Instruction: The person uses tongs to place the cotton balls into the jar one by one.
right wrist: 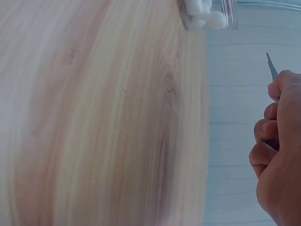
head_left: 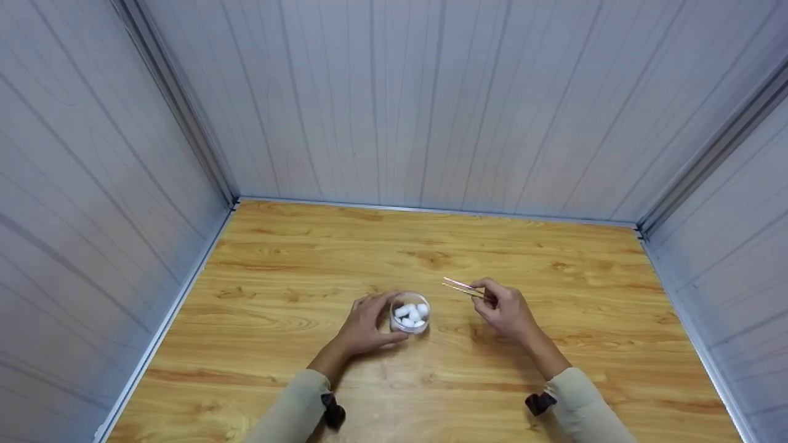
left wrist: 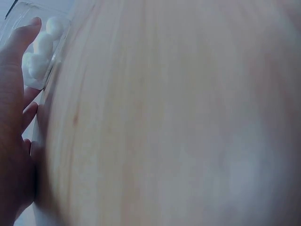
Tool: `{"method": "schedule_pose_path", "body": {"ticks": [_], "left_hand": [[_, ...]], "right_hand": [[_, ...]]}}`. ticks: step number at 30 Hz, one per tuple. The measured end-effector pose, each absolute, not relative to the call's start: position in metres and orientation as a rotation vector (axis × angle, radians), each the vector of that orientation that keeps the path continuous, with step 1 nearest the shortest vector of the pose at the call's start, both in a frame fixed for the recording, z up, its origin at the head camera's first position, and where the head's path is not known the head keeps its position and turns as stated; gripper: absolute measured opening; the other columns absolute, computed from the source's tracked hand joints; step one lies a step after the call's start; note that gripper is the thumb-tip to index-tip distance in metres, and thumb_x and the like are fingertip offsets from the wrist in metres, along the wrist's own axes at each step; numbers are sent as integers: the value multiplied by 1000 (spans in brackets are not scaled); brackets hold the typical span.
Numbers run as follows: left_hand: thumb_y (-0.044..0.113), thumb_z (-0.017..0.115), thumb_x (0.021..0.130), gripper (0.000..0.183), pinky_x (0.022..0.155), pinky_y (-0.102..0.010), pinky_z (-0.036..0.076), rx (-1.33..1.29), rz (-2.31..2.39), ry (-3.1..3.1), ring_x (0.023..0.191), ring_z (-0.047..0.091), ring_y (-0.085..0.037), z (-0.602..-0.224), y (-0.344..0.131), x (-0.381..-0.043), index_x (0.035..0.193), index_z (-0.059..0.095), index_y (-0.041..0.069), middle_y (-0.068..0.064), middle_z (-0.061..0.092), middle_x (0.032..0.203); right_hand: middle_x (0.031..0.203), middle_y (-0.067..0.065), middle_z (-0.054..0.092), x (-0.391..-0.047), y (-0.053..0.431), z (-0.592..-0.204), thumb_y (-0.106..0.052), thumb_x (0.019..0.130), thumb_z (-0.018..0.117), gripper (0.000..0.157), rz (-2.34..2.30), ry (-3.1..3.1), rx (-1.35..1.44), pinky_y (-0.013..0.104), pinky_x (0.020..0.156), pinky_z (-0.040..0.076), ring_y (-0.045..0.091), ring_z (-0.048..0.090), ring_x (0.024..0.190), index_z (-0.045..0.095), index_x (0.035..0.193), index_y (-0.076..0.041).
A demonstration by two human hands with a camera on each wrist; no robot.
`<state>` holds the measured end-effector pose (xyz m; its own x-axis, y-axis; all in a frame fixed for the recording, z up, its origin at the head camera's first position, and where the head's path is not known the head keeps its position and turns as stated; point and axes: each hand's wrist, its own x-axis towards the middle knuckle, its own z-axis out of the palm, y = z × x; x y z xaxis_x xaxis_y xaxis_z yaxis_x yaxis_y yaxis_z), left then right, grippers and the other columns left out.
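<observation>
A clear round jar (head_left: 409,328) stands on the wooden table, with several white cotton balls (head_left: 414,316) inside. My left hand (head_left: 364,325) grips it from the left, thumb on the near side and fingers round the far side. In the left wrist view the thumb lies along the jar's clear wall (left wrist: 14,21), the cotton balls (left wrist: 43,44) showing through. To the right of the jar, my right hand (head_left: 506,309) pinches metal tweezers (head_left: 462,288) between thumb and fingers. Their two tips are apart, point left and hold nothing. One tweezer tip (right wrist: 271,66) shows in the right wrist view.
The wood-grain table (head_left: 295,264) is bounded by a pale panel wall (head_left: 394,111) at the back and side panels (head_left: 74,203) at left and right. Dark wrist straps (head_left: 333,411) sit at both sleeve cuffs.
</observation>
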<state>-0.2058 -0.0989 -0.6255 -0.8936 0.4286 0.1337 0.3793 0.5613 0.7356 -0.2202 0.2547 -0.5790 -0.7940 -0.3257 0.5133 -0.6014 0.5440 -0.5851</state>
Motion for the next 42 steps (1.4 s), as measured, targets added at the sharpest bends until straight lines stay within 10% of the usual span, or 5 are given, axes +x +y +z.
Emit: {"method": "schedule_pose_path", "body": {"ticks": [42], "left_hand": [[53,91,90,89,131,-71,31,722,1268,2718,157,54,-41,-628,-100,-206,166,54,24,-9,63,166]], "right_hand": [[81,6,65,-215,247,-588,7,89,84,18,1342,-2443,423,17,67,48,2,55,73,80,103,-3]]}}
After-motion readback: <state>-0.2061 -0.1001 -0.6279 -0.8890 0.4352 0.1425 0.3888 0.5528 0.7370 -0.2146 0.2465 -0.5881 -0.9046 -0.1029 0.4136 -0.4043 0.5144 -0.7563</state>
